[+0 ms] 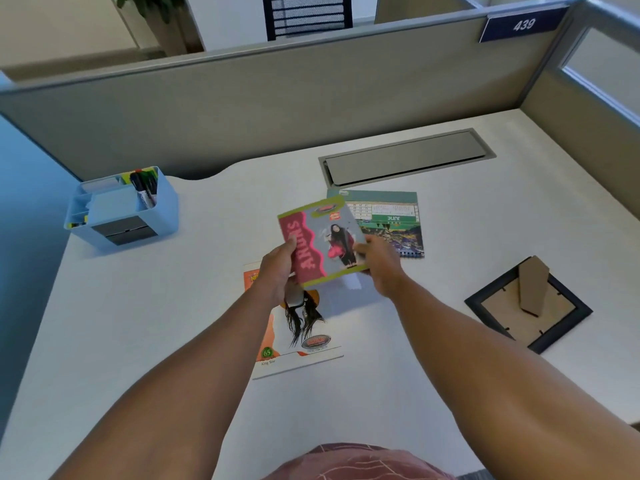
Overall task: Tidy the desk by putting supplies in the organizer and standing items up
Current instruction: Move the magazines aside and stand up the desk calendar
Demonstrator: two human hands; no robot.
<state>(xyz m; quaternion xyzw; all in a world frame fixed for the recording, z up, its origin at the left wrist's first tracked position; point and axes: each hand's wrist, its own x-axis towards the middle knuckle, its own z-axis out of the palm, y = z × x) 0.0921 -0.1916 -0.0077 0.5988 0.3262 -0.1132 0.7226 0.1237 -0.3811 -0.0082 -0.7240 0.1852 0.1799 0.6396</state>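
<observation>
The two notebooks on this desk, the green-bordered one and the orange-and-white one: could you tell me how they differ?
The green-bordered notebook is lifted off the desk, gripped by the left hand and right hand; the orange-and-white notebook lies flat beneath. The first looks smaller. Both covers picture a figure.

Both arms reach forward, left hand (277, 271) and right hand (379, 263) gripping.

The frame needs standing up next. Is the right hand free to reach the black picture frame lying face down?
Probably not yet: the right hand grips the pink-and-grey notebook. The black picture frame lies unobstructed.
</observation>
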